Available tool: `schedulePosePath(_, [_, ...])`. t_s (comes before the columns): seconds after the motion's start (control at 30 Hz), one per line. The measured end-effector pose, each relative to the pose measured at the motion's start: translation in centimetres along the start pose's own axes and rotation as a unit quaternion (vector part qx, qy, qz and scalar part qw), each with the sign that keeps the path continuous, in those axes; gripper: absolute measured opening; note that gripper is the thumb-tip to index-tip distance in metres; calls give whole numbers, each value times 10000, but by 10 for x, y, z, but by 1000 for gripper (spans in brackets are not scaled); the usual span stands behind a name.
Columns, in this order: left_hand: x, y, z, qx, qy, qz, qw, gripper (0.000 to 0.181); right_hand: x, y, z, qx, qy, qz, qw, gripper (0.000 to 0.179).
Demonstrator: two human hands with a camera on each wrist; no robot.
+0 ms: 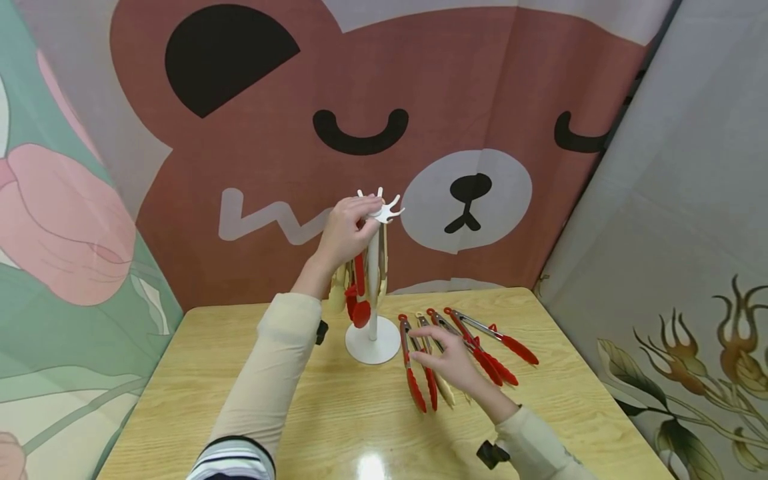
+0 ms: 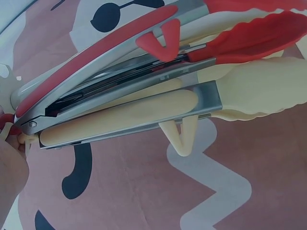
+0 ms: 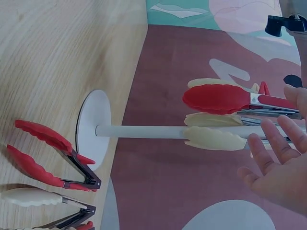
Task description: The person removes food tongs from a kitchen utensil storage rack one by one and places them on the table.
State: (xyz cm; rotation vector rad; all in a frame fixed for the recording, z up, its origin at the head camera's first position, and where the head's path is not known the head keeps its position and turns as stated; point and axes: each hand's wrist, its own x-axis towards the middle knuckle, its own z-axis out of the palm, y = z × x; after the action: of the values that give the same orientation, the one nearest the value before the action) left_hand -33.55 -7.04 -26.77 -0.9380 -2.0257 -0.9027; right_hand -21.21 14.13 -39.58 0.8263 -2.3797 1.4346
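My left hand (image 1: 348,230) is at the top of a white stand (image 1: 373,287) with curved hooks, its thumb and fingers curled at the hanging end of red-tipped tongs (image 2: 110,62). Right beside these hang beige-tipped tongs (image 2: 124,117); both have metal arms and hang head down. The fingertips are partly cut off in the left wrist view. My right hand (image 1: 447,360) hovers above the tongs lying on the table, its fingers spread and nothing between them. Closest under it are red tongs (image 1: 414,380) with their arms apart and beige tongs (image 1: 444,390).
More red tongs (image 1: 489,363) and another red pair (image 1: 519,348) lie fanned out to the right on the wooden table (image 1: 240,373). The stand's round white base (image 1: 360,347) rests near the back edge. A curtain with a bear print (image 1: 258,160) hangs behind.
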Motion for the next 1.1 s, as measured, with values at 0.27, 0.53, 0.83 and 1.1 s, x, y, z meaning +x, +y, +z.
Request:
schedulePosePath(0.27, [1, 1, -4, 53, -281, -207, 9994, 32, 0, -3, 2, -45, -50, 56, 10000, 28])
schedulePosePath(0.53, [1, 4, -9, -119, -526, -528, 9971, 32, -1, 2, 1, 66, -120, 9, 9999, 26])
schedulePosePath(0.83, [-2, 4, -13, -555, -204, -325, 9977, 29, 0, 0, 2, 16, -107, 22, 9999, 25])
schedulePosePath(1.1, [-9, 11, -16, -328, -28, 226, 9992, 38, 2, -5, 1, -57, -111, 15, 9999, 25])
